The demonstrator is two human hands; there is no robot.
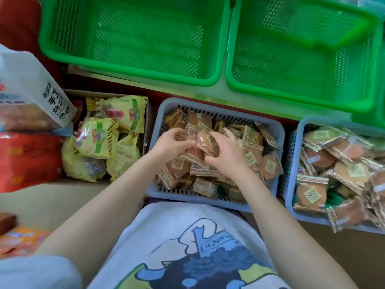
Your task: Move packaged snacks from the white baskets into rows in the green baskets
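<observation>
Clear-wrapped brown snack packets [205,140] are bunched between both hands above the middle white basket [155,130], long axes tilted from upper left to lower right. The left hand [174,142] pinches their left end and the right hand [226,152] curls around their right side. Both green baskets [218,59] lie beyond the fingertips.

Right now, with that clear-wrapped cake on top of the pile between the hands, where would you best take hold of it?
Probably by its two side edges, from above. The cake packet lies tilted on top of the heap in the white basket, and the left hand and right hand already flank it.
</observation>
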